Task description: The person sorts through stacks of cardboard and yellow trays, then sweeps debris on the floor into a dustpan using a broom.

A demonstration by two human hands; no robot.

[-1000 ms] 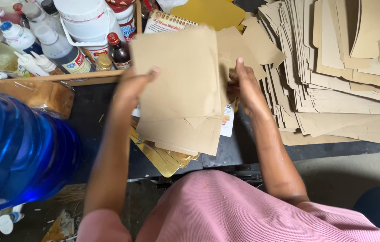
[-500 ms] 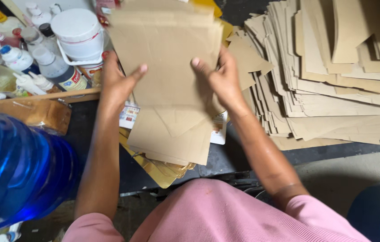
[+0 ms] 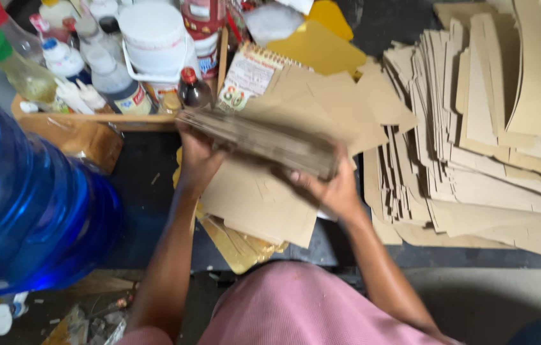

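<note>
Left hand (image 3: 197, 156) clamped on left end of brown paper stack (image 3: 258, 137) | right hand (image 3: 331, 188) clamped on right end | stack edge-on above flat sheets (image 3: 258, 204) on dark surface (image 3: 146, 191) | blue bottle (image 3: 24, 204) near left

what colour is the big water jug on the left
Translucent blue: the jug shows best in the head view, left of the left hand.

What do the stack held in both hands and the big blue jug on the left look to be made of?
The held stack looks like thin brown kraft card or paper: matte tan, with many fine layered edges showing. Both the left hand and the right hand have a grip on it. The blue jug looks like translucent plastic: glossy, with light glowing through it.
</note>
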